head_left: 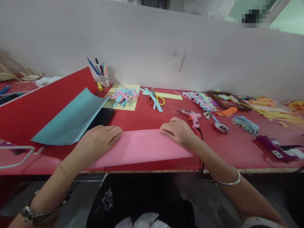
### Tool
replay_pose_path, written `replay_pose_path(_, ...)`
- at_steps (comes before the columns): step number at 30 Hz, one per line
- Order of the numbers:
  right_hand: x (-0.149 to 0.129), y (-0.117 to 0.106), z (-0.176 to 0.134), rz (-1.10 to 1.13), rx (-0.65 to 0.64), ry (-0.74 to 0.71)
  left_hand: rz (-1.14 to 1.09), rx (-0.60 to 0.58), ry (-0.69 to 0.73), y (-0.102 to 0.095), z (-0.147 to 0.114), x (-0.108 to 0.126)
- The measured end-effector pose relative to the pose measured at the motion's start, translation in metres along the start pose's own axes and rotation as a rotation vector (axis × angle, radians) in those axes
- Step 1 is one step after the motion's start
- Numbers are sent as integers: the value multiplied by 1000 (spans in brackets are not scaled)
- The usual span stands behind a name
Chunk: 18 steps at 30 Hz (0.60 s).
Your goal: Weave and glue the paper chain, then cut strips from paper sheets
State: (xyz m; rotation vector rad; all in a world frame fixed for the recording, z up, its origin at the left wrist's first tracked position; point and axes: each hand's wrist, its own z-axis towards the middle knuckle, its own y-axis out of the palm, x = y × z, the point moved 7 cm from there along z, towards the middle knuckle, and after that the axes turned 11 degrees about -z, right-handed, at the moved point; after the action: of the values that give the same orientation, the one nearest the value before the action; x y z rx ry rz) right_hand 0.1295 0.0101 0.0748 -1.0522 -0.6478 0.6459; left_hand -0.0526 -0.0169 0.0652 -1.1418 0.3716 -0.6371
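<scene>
A sheet of pink paper [144, 145] lies near the front edge of the red table, right before me. My left hand [102, 139] grips its far left corner, fingers closed over the edge. At the far right corner, my right hand [179, 131] pinches the same sheet. The far edge runs straight between both hands; whether the sheet is folded there I cannot tell. Just beyond my right hand rests a pink glue gun [195, 118]. A blue paper sheet [71, 122] leans beside my left hand, against a red board [47, 95].
Scissors with yellow handles [161, 100] and blue strips [155, 103] lie at the back. Cut paper pieces [124, 96] sit on yellow paper [133, 106]. A pen cup [104, 80] stands by the wall. Rightward are a fringed paper strip [200, 99], a spoon [220, 127] and a purple device [276, 148].
</scene>
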Motion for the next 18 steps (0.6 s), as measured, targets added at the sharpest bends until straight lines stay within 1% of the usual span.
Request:
replay_pose_path(2,-2,1,0,1,-25,-3,18,-23,-27,3,1,1)
replay_pose_path(5,-14,2,7,-7,-8,-21,-3,-24,-41,9,14,14)
replay_pose_path(8,-27,2,16,-44,32,-38,-31,-22,-16,17,28,31)
replay_pose_path(10,-30,1,18,-67,36,-34,-5,9,13,18,33,36)
replay_pose_path(14,-18,1,14,-8,-20,16,36,107,80,12,28,35)
replay_pose_path(16,-9,3,9,24,-45,61,36,98,81,11,24,32)
replay_pose_path(18,-6,4,6,26,-60,85,40,45,64,14,23,30)
